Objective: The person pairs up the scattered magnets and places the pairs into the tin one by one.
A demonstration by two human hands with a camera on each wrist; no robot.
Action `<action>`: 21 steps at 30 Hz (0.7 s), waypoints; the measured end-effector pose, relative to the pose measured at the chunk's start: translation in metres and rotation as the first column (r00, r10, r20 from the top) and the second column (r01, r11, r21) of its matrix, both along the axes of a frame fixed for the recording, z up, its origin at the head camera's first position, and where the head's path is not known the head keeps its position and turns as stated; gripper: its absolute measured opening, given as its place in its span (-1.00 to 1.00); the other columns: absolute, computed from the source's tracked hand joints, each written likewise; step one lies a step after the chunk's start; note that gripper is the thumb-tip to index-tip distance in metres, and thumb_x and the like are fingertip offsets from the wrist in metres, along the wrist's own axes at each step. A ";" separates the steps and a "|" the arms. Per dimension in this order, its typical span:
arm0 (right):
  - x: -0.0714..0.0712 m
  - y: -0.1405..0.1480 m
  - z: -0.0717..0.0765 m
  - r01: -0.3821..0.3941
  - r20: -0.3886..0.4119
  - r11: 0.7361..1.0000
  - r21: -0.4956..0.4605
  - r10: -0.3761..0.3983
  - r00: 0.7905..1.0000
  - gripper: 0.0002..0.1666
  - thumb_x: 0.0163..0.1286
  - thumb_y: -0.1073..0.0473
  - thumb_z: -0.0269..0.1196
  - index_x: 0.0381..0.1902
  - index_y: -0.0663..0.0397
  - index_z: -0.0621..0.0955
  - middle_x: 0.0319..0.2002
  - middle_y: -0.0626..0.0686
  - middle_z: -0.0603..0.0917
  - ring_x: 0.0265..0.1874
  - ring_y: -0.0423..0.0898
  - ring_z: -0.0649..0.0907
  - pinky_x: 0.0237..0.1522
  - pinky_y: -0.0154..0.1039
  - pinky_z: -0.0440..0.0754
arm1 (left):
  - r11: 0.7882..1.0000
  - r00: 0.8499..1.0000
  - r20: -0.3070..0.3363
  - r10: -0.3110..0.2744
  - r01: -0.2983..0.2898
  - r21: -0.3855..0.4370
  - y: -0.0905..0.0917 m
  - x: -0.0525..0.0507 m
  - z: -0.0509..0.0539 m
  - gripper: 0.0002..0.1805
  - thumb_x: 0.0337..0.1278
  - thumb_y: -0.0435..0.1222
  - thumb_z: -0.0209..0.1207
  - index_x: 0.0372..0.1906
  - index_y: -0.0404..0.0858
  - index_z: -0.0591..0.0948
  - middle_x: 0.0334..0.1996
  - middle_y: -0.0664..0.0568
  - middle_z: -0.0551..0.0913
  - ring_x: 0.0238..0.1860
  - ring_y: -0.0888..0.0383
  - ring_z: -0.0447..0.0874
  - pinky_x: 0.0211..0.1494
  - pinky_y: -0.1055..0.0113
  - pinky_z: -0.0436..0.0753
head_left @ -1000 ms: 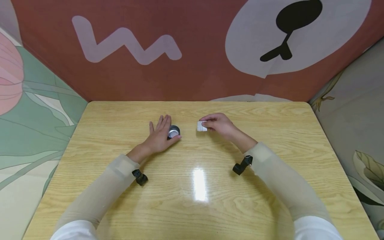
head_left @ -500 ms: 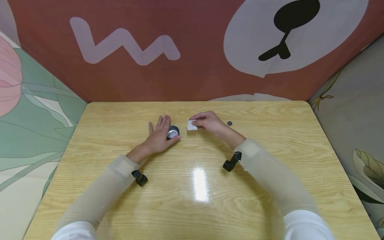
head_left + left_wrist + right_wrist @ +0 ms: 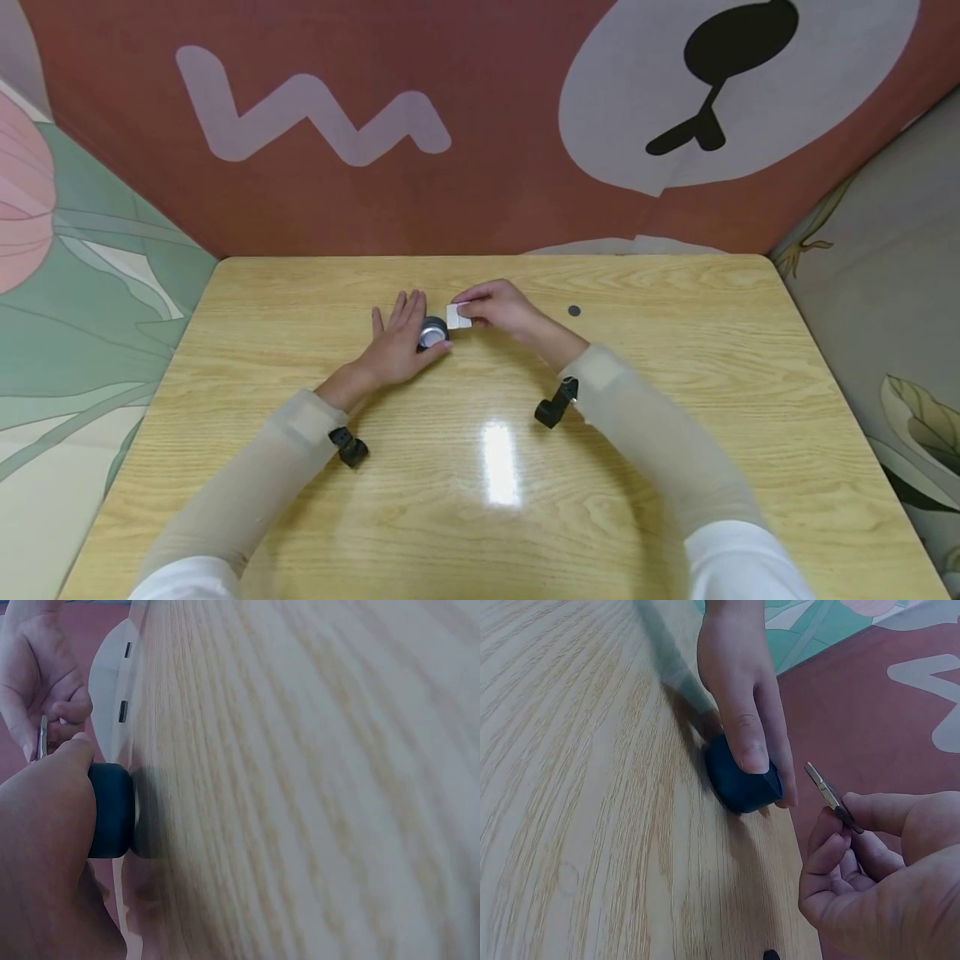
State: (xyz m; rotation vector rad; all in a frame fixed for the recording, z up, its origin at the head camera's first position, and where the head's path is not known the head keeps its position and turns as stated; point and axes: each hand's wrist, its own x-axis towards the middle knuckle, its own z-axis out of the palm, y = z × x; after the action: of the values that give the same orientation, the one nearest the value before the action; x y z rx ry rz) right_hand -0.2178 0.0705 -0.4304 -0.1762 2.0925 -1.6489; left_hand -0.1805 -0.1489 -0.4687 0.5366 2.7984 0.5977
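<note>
A round container (image 3: 432,332), silvery on top and dark blue at the side in the right wrist view (image 3: 742,780), stands on the table. My left hand (image 3: 390,350) lies beside it with straight, spread fingers, its thumb along the near side. Just right of the container, my right hand (image 3: 504,310) pinches a small whitish square piece (image 3: 459,316) between thumb and fingers. Seen edge-on in the right wrist view, that piece (image 3: 825,792) is thin and metallic, held above the container's level. Whether it touches the container cannot be told.
A small dark disc (image 3: 573,311) lies on the wooden table (image 3: 465,550), behind and right of my right forearm. The red patterned wall (image 3: 495,200) rises at the table's back edge. Each wrist carries a small black camera.
My right hand has moved left with the pinched piece, close to the container. The small dark disc has come into view where that hand was. My left hand has stayed in place.
</note>
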 end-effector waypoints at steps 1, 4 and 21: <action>0.000 -0.002 0.000 -0.003 -0.002 1.000 0.005 0.003 1.000 -0.70 0.44 0.31 0.29 0.07 0.33 0.71 -0.39 -0.03 0.65 -0.43 -0.13 0.53 -0.26 -0.18 0.54 | 1.000 1.000 0.000 -0.002 0.002 0.003 0.000 0.000 0.000 0.12 0.42 0.25 0.03 0.62 -0.40 -0.22 0.63 -0.28 -0.24 0.62 -0.21 -0.44 0.44 -0.40 -0.46; -0.001 -0.006 -0.001 -0.014 -0.003 1.000 0.007 0.014 1.000 -0.71 0.43 0.32 0.30 0.06 0.34 0.71 -0.40 -0.04 0.64 -0.47 -0.15 0.51 -0.30 -0.21 0.51 | 1.000 1.000 -0.001 -0.003 0.003 0.004 0.000 -0.001 -0.001 0.12 0.42 0.25 0.03 0.62 -0.40 -0.22 0.63 -0.28 -0.24 0.62 -0.21 -0.44 0.44 -0.39 -0.46; -0.002 -0.027 -0.005 -0.040 -0.011 0.999 0.029 0.040 0.999 -0.72 0.42 0.34 0.31 0.04 0.34 0.72 -0.48 -0.03 0.61 -0.55 -0.15 0.48 -0.40 -0.28 0.46 | 1.000 1.000 0.010 -0.003 0.003 0.012 -0.001 0.000 -0.002 0.13 0.41 0.29 -0.01 0.63 -0.37 -0.25 0.64 -0.24 -0.27 0.62 -0.16 -0.49 0.45 -0.36 -0.48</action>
State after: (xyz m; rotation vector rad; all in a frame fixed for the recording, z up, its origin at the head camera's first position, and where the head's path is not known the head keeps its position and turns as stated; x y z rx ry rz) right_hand -0.2196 0.0436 -0.4358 -0.2174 2.1065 -1.5979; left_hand -0.1809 -0.1502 -0.4703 0.5382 2.7858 0.6158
